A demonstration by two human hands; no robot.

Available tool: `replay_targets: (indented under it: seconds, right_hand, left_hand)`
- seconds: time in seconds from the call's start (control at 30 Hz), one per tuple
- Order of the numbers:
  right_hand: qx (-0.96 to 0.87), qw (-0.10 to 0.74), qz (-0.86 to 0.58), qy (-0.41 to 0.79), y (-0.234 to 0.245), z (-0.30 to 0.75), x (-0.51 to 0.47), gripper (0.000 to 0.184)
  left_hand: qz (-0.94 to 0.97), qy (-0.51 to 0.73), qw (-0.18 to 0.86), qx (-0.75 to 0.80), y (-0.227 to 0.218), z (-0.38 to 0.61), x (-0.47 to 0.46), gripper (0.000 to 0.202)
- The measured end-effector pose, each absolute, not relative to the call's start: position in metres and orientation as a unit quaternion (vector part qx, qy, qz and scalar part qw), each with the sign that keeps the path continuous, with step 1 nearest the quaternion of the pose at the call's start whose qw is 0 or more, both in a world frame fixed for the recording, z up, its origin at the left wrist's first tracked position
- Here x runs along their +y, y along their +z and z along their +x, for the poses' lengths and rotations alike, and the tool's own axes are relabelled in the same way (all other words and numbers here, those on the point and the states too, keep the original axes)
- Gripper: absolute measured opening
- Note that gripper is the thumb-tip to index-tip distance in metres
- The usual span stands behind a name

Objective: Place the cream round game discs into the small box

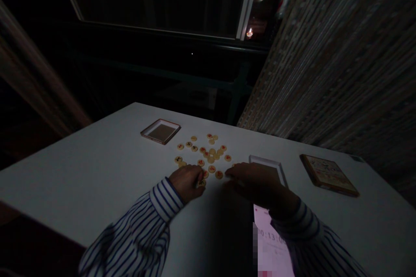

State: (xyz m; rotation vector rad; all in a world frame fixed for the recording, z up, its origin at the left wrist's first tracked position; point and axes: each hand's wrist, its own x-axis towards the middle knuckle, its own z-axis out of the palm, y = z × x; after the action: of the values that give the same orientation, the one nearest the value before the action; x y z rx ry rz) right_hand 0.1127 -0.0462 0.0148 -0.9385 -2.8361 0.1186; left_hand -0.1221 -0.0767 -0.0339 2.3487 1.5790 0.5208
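Several round pale game pieces (208, 151) with red or black marks lie scattered on a white table (97, 169). My left hand (187, 181) rests at the near edge of the pile, fingers curled around one or more pieces (201, 182). My right hand (256, 181) hovers low just right of the pile, fingers bent and pointing left toward a piece (219, 175); the dim light hides whether it holds anything. Both arms wear blue-striped white sleeves.
An open shallow box tray (160, 131) sits beyond the pile at left. A white-rimmed tray (269, 165) lies behind my right hand. A flat printed box lid (329, 174) lies at right. A lit phone screen (271, 242) glows near my right sleeve. A dark window stands beyond the table.
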Motion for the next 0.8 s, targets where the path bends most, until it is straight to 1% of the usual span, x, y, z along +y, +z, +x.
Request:
replay_targets:
  seconds: [0.17,0.3,0.5,0.63,0.8]
  right_hand:
    - [-0.941,0.085,-0.326,0.030,0.013,0.116,-0.045,0.031]
    - [-0.937,0.092,-0.337,0.022,0.015,0.118,-0.046,0.029]
    - [-0.932,0.090,-0.349,0.028,0.023,0.121,-0.045,0.030]
    - [-0.930,0.076,-0.360,0.023,0.027,0.126,-0.040,0.030]
    - [-0.925,0.088,-0.369,0.013,0.038,0.134,-0.040,0.028]
  left_hand:
    - [0.800,0.250,0.100,0.536,-0.031,-0.121,-0.078,0.014]
    - [0.786,0.316,0.105,0.522,-0.032,-0.120,-0.077,0.013]
    - [0.769,0.415,0.105,0.475,-0.034,-0.118,-0.072,0.021]
    - [0.736,0.452,0.150,0.482,-0.031,-0.113,-0.071,0.022]
    - [0.651,0.510,0.262,0.498,-0.032,-0.105,-0.071,0.021]
